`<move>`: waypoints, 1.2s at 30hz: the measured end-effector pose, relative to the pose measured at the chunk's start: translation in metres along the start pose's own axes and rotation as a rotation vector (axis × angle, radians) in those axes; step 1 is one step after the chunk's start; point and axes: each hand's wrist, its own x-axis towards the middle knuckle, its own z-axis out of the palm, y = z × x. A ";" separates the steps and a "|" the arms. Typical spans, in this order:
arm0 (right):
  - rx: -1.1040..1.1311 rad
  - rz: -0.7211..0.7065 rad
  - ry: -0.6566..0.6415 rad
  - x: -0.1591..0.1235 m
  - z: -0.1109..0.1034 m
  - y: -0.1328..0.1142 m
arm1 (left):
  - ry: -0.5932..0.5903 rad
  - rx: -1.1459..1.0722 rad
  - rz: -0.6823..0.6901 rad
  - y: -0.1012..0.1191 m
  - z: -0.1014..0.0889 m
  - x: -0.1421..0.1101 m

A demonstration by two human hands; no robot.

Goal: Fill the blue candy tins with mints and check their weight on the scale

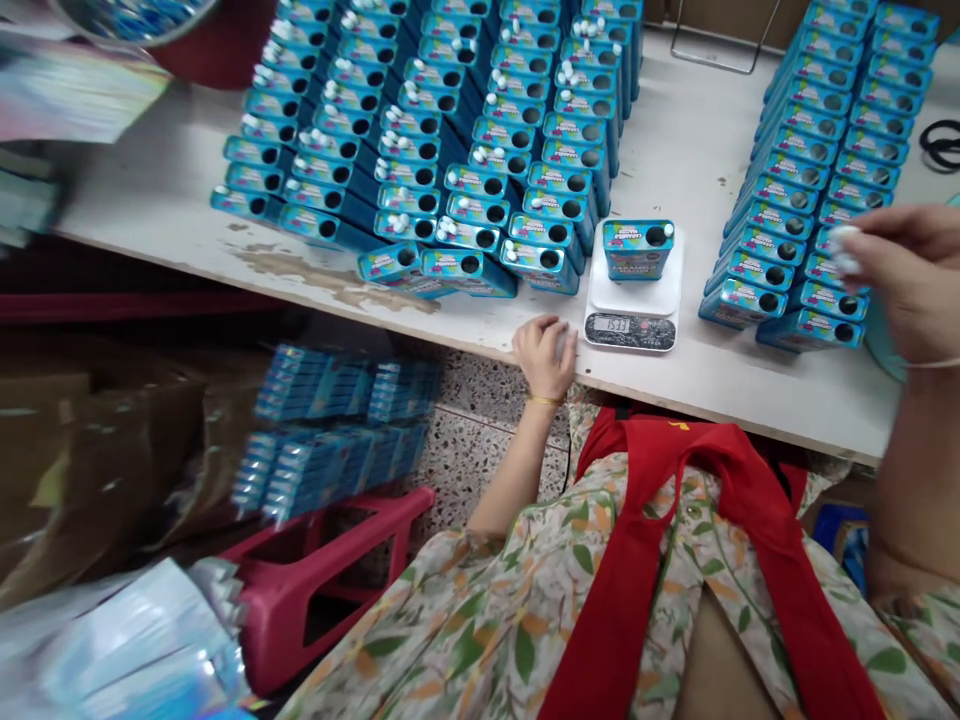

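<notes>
My left hand rests on the table's front edge, loosely bent with thumb and fingers apart, holding nothing. Just right of it stands a white digital kitchen scale with a lit display. One blue tin is upright on the scale, a white pellet lying on its top beside the round hole. My right hand is raised over the right-hand rows of tins, pinching a few small white candy pellets between its fingertips. Most tins in the left block have white pellets on their tops.
A metal bowl of blue-wrapped pieces is at the back left. Black scissors handles lie at the far right, near a pale green round rim. Below the table's left side are a pink stool, stacked blue packs and cartons.
</notes>
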 end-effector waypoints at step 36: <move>0.148 0.133 -0.229 0.073 0.132 0.012 | -0.042 0.016 -0.069 0.004 0.000 0.002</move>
